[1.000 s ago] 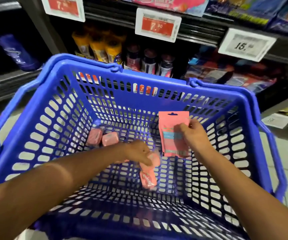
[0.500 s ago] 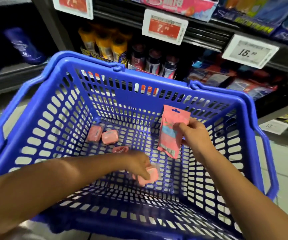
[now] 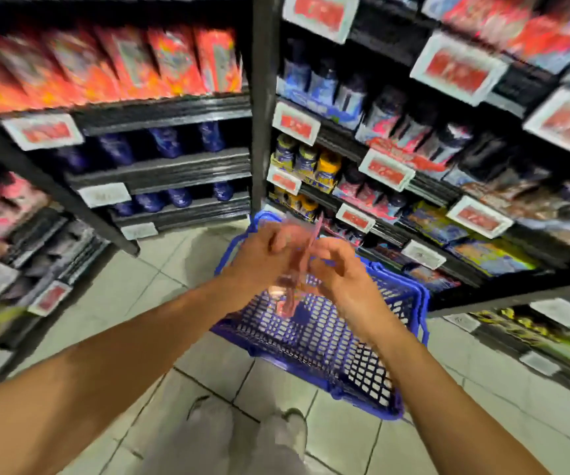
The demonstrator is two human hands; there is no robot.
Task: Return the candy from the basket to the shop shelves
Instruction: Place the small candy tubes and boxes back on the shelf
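Note:
The blue plastic basket (image 3: 345, 358) stands on the tiled floor below my hands. Both hands are raised above it, close together, and the picture is blurred. My right hand (image 3: 343, 274) pinches a flat pink candy pouch (image 3: 309, 250), seen edge-on and pointing up. My left hand (image 3: 263, 260) is curled beside it, touching the pouch. Small pink candy packs (image 3: 285, 301) show blurred just under the hands; they seem to hang from my left hand. The basket's inside is mostly hidden by my arms.
Dark shop shelves with white and red price tags (image 3: 386, 171) rise on the right, stocked with bottles and packets. Another shelf unit (image 3: 160, 173) with red boxes and blue bottles stands ahead on the left. My feet (image 3: 293, 426) are on grey floor tiles.
Both hands came up out of the basket with the pink candy and moved together. The view pulled back and up, and the basket now sits lower and farther away.

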